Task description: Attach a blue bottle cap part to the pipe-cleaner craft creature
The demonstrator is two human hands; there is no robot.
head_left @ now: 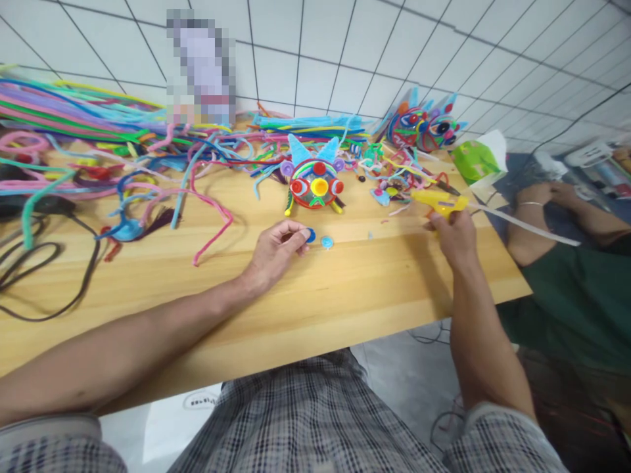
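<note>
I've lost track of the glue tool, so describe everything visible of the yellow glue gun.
The yellow glue gun looks plastic, with a body and a grip wrapped by the right hand. It appears raised over the wooden table, front end leftward. A long whitish rod extends rightward from its rear. Its tip is blurred.
</note>
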